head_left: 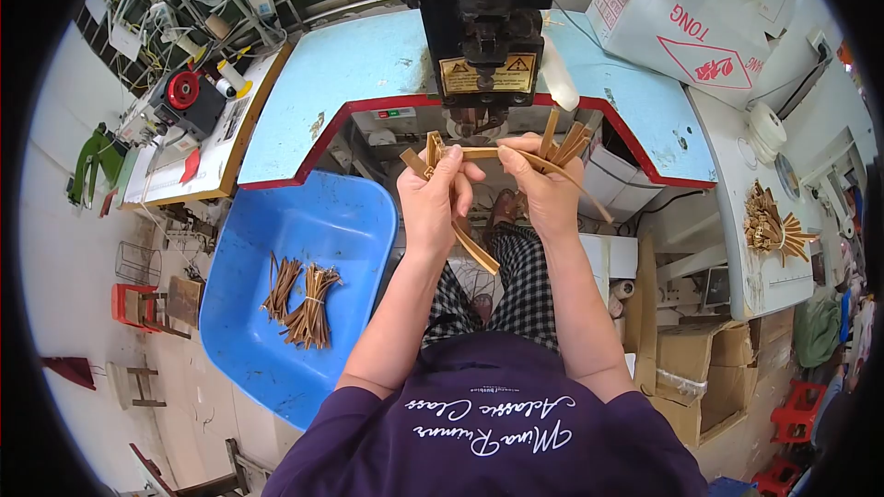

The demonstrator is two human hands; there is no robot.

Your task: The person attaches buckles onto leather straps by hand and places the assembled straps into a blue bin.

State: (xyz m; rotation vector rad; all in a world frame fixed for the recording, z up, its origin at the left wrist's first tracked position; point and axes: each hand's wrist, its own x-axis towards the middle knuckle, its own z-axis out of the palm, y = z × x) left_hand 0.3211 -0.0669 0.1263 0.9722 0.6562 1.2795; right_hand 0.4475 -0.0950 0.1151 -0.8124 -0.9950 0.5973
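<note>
My left hand (435, 198) is closed on brown, leather-looking strips (416, 164), some poking up past the thumb and others hanging below the palm. My right hand (551, 198) pinches more of these strips, with a fanned bunch (573, 141) standing above its fingers and one long end trailing to the right. Between both thumbs a single strip (481, 154) runs roughly level. Both hands are in front of a black press-like machine (483, 18), just below its lower head, apart from it. How many strips each hand holds is hidden by the fingers.
At left, a blue tub (262, 387) holds tied bundles of brown strips (313, 308). Another bundle (776, 225) lies on the right-hand table. The light-blue tabletop (345, 60) has a red edge around the cutout. A cardboard box (704, 377) stands at lower right.
</note>
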